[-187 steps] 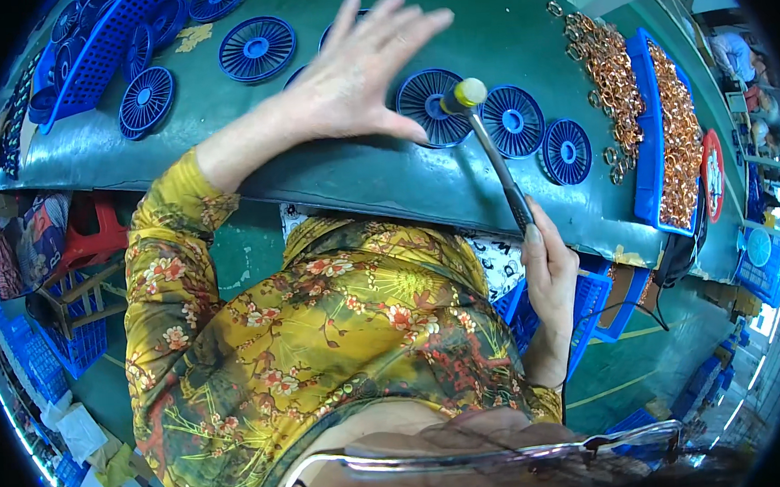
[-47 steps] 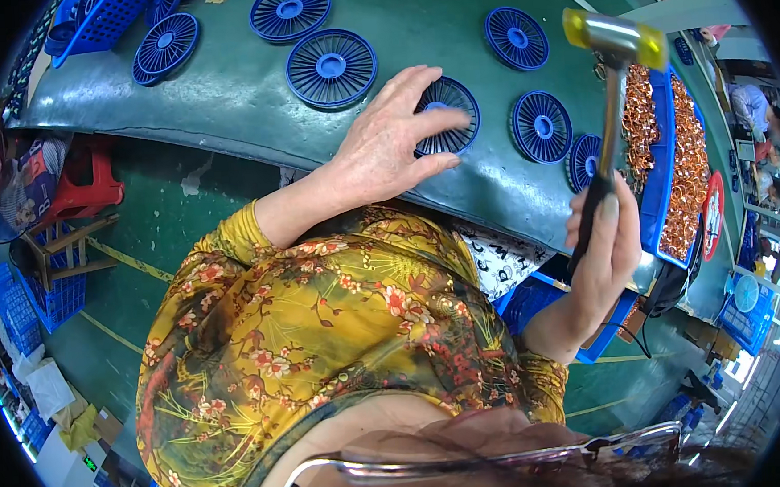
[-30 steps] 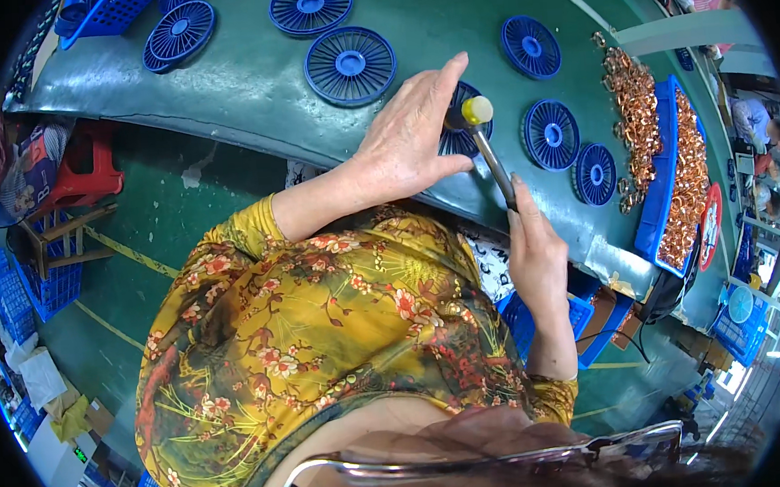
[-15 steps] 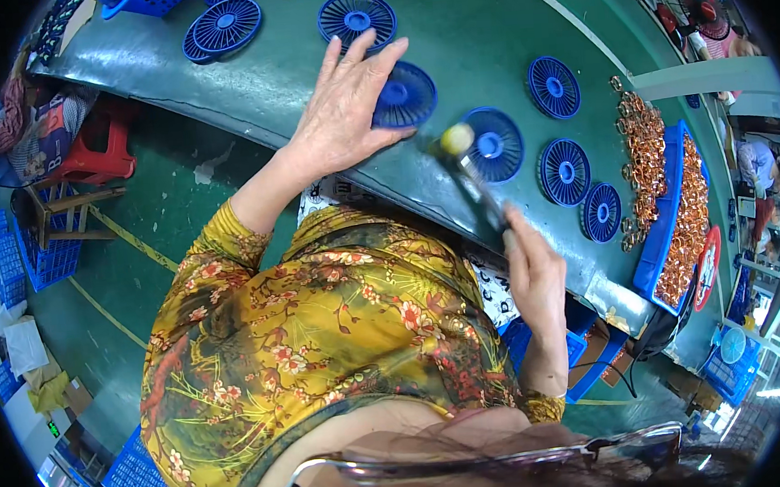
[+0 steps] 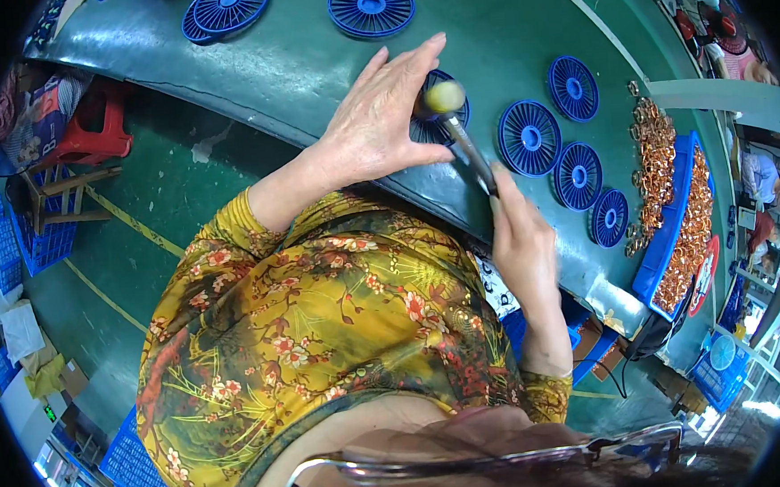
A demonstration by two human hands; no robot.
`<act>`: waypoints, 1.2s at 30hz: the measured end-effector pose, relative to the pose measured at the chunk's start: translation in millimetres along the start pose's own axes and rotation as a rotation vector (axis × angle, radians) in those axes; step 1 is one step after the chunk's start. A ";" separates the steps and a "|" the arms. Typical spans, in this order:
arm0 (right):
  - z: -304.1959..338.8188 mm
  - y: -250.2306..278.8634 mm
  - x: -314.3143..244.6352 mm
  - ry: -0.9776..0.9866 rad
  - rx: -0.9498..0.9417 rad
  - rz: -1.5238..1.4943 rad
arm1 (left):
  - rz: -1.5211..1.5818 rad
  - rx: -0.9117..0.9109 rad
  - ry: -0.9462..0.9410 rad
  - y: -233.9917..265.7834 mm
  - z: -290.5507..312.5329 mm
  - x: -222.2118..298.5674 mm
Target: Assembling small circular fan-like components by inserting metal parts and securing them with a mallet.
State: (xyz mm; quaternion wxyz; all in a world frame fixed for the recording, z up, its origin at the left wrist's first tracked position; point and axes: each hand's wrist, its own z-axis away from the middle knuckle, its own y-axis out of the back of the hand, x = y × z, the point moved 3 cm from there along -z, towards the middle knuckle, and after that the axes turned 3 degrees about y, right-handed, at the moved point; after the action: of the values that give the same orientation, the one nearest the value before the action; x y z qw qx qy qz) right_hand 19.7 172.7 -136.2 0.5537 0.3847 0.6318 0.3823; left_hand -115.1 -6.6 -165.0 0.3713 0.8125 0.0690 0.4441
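Gripping a mallet [image 5: 461,136] by its handle, the person's right hand [image 5: 523,235] has its fingers curled closed. The mallet's blurred yellow head covers part of a blue spoked wheel [image 5: 426,131]; I can't tell whether they touch. Beside that wheel, the left hand [image 5: 370,129] is spread wide, thumb apart, grasping nothing that I can see; contact with the rim is unclear. Four blue wheels [image 5: 530,138] lie flat to the right, one more wheel [image 5: 372,4] farther up the green table [image 5: 264,81], and an overlapping pair [image 5: 230,1] to its left. Beyond the four are loose copper-coloured rings [image 5: 655,169] and a blue tray [image 5: 662,236] full of them. I'd judge the work partway through, though which wheels are finished isn't evident. Half a second ago, the wheel now under the mallet lay by the left fingers, and the one by the mallet has joined the right-hand group.
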 end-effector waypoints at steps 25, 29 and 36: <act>-47.8 10.3 -14.5 0.170 0.341 -0.205 | -0.182 0.005 -0.001 32.4 -14.0 -46.1; -64.5 -8.1 -17.3 0.040 0.068 -0.070 | -0.123 0.006 0.052 26.6 -18.3 -49.6; 8.0 38.4 44.6 -0.276 0.271 -0.186 | -0.005 0.013 0.134 36.5 -15.5 -46.0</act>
State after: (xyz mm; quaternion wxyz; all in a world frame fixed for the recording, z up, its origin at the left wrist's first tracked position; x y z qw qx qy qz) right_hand 26.0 229.5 -120.2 0.6112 0.4443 0.6285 0.1848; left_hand -162.4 -44.7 -166.5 0.3615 0.7832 0.0984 0.4961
